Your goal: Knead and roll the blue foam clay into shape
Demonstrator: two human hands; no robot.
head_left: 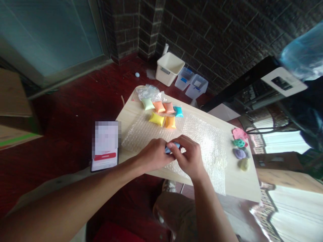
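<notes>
Both hands meet above the near middle of the table. Between them is a small piece of blue modelling clay (172, 147), mostly covered by fingers; I cannot tell whether it is still in a wrapper. My left hand (156, 153) has its fingers closed on its left side. My right hand (188, 153) pinches it from the right, thumb on top. Beyond the hands lie several small clay packets, among them a yellow packet (156, 119), an orange packet (170, 122), a pale green packet (147, 104) and a turquoise packet (178, 111).
Bubble wrap (199, 134) covers much of the wooden table (236, 185). Crumpled clear plastic (151, 92) sits at the far left corner. Pink clay (239, 133), green clay (238, 143) and purple clay (239, 153) lie at the right end. A phone (104, 146) stands left. Behind is a white basket (169, 69).
</notes>
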